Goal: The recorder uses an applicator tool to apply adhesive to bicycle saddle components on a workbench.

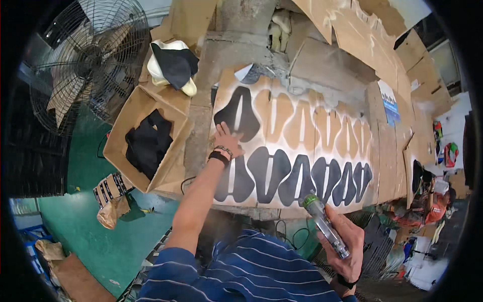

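My left hand (227, 142) lies with fingers spread on the lower part of a black cut-out piece (247, 111) with a long central slot, at the left end of the cardboard sheet. My right hand (344, 239) is closed around a metal spray gun (324, 227) with a green ring, near the sheet's front edge. Along the front row lie several dark slotted pieces (269, 173), side by side and getting narrower to the right. Behind them, bare brown shapes (302, 126) edged with white overspray show on the cardboard sheet (220, 95).
To the left, an open cardboard box (113, 138) holds black pieces (149, 141). Black and cream pieces (173, 65) lie behind it. A large wire-caged fan (90, 63) stands far left. Cardboard panels (370, 45) rise at the back right. Cables (302, 236) hang below the front edge.
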### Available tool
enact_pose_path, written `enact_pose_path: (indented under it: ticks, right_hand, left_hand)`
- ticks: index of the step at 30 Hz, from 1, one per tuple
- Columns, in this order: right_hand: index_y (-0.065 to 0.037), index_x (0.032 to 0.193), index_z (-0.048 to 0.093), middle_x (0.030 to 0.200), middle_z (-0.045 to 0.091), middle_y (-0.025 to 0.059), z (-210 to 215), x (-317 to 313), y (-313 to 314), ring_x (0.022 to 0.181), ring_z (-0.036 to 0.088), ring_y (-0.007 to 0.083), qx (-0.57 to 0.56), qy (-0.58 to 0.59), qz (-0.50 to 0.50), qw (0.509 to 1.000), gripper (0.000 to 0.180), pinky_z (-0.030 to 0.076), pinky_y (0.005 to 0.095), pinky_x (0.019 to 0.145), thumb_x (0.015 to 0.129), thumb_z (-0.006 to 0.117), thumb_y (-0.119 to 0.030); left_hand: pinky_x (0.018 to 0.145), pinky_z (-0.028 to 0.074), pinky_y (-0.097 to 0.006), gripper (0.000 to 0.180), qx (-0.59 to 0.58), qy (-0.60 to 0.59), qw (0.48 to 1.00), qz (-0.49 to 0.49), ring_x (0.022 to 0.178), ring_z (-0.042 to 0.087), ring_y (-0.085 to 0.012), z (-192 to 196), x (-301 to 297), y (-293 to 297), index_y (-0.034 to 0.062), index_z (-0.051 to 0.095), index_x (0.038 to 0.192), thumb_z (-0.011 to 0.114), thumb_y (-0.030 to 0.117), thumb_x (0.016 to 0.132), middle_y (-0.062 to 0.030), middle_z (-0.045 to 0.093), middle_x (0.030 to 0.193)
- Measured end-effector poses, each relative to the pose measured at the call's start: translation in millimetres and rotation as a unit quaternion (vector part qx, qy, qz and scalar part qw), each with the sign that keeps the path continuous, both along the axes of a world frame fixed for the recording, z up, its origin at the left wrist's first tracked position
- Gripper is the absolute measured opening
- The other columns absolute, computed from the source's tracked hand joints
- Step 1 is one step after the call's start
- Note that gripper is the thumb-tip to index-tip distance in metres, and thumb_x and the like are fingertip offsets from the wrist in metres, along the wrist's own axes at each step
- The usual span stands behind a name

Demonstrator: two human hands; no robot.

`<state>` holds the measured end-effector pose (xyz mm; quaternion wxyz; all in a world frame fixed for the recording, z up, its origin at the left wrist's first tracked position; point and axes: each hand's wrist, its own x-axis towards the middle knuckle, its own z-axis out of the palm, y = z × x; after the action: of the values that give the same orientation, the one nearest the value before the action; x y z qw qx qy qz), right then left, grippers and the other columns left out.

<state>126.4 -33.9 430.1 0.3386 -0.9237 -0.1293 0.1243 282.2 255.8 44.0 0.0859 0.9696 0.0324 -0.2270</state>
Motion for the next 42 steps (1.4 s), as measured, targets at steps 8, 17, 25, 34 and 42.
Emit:
enact_pose_path:
  ticks: [8, 17, 25, 34, 42]
  right_hand:
    - [0.004, 0.133, 0.065, 0.094, 0.071, 0.0207, -2, 23, 1, 0.081, 0.071, 0.0302, 0.011, 0.013, 0.029, 0.999, 0.06, 0.053, 0.033, 0.075, 0.074, 0.074, 0.008]
    - [0.004, 0.142, 0.059, 0.098, 0.07, 0.0243, -23, 53, -5, 0.084, 0.071, 0.0357, 0.026, -0.011, 0.051, 0.998, 0.079, 0.053, 0.0339, 0.077, 0.064, 0.07, 0.002]
    - [0.001, 0.132, 0.068, 0.089, 0.071, 0.0157, -28, 56, -1, 0.08, 0.07, 0.0227, 0.05, -0.032, 0.02, 0.998, 0.059, 0.051, 0.0279, 0.075, 0.074, 0.076, 0.008]
    - [0.005, 0.134, 0.065, 0.098, 0.072, 0.021, -22, 49, -9, 0.085, 0.071, 0.026, 0.025, -0.012, 0.016, 0.999, 0.058, 0.052, 0.0306, 0.078, 0.077, 0.074, 0.005]
    - [0.003, 0.135, 0.066, 0.1, 0.073, 0.0202, -22, 50, 0, 0.088, 0.072, 0.0249, 0.024, -0.04, -0.001, 0.999, 0.058, 0.053, 0.0312, 0.081, 0.078, 0.076, 0.004]
  left_hand:
    - [0.12, 0.027, -0.063, 0.09, 0.017, 0.001, 1.0, -0.007, 0.151, 0.015, -0.0629, -4, 0, 0, 0.04, 0.042, 0.158, 0.074, 0.068, 0.079, -0.0419, 0.008, 0.166]
    - [0.118, 0.03, -0.062, 0.089, 0.017, 0.006, 1.0, 0.001, 0.152, 0.016, -0.0623, -2, 1, -1, 0.0412, 0.042, 0.158, 0.076, 0.066, 0.08, -0.0418, 0.009, 0.166]
    - [0.117, 0.031, -0.063, 0.088, 0.012, 0.008, 1.0, -0.001, 0.152, 0.017, -0.062, -2, 5, -1, 0.04, 0.043, 0.158, 0.076, 0.064, 0.081, -0.0416, 0.009, 0.166]
    - [0.117, 0.032, -0.062, 0.087, 0.013, 0.019, 1.0, -0.007, 0.151, 0.017, -0.0618, 5, 6, -3, 0.0392, 0.042, 0.159, 0.075, 0.064, 0.082, -0.042, 0.01, 0.165]
    - [0.119, 0.026, -0.062, 0.086, -0.015, 0.023, 1.0, 0.003, 0.151, 0.012, -0.0644, 6, 6, -2, 0.0373, 0.043, 0.158, 0.077, 0.057, 0.081, -0.0444, 0.006, 0.164]
